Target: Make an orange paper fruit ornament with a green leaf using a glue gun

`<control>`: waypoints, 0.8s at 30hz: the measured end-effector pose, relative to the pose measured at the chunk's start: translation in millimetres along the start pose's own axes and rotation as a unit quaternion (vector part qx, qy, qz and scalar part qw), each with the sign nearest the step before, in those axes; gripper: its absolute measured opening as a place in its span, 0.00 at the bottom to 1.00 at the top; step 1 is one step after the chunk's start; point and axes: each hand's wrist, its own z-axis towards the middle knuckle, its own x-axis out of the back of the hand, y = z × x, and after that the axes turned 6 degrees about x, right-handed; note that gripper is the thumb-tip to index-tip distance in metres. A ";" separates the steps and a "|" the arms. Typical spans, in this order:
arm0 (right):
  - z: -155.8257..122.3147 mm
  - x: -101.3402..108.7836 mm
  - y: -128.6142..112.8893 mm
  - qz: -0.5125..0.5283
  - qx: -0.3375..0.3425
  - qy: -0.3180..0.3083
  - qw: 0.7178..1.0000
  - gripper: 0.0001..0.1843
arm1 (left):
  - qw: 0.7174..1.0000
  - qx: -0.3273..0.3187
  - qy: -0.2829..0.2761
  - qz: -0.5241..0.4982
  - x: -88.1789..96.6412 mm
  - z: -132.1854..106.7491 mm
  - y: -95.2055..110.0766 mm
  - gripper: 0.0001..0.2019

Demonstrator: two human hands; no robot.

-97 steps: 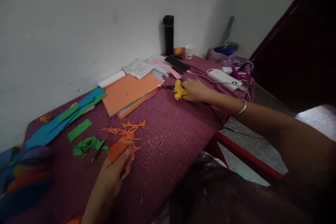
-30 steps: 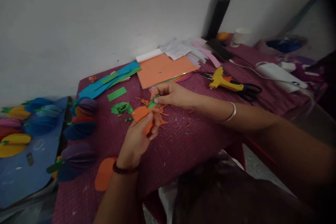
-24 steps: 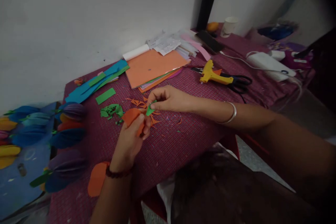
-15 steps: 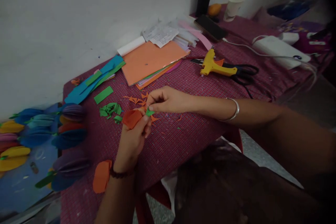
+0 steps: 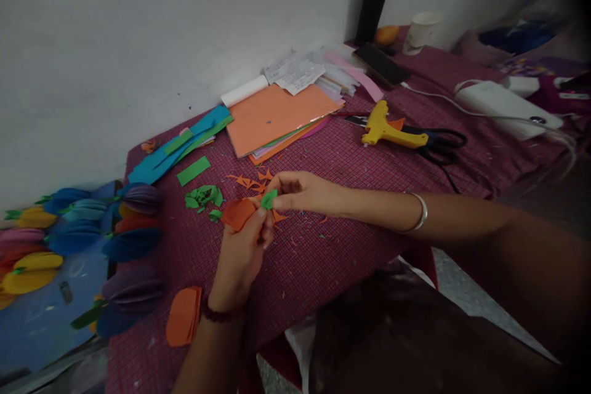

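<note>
My left hand (image 5: 244,252) is closed on an orange paper piece (image 5: 239,214), made of curved layers, above the near part of the table. Close against it, my right hand (image 5: 302,192) pinches a small green paper piece (image 5: 268,199) between thumb and fingers, at the end of the orange one. Whether the two papers are joined is hidden by the fingers. Just beyond the hands lie orange paper scraps (image 5: 247,183). Crumpled green paper bits (image 5: 204,196) sit left of them, beside a flat green strip (image 5: 193,171). Stacked orange rounded cutouts (image 5: 183,316) rest near my left forearm.
A yellow glue gun (image 5: 392,130) lies over black-handled scissors (image 5: 446,141) on the right. Behind stand a sheaf of coloured paper (image 5: 277,117), a phone (image 5: 381,64), a paper cup (image 5: 421,32) and a white power bank (image 5: 503,108). Colourful layered paper shapes (image 5: 74,237) crowd the left.
The view has shifted, so the table appears lower and farther right. The green piece now shows wider and more upright in my right fingers. My left hand still holds the orange paper.
</note>
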 end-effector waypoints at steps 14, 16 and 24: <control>-1.2 -2.0 -13.6 -0.022 0.045 0.047 0.998 0.07 | 0.980 0.146 -0.136 0.006 0.0 -9.3 -1.9 0.11; -2.5 -2.6 -18.4 -0.035 0.042 0.022 0.998 0.07 | 0.970 0.180 -0.162 0.006 1.1 -9.7 -2.5 0.12; -8.5 -11.7 -24.8 -0.111 0.005 -0.029 0.993 0.05 | 0.953 0.220 -0.199 0.061 -2.5 -9.6 -9.5 0.10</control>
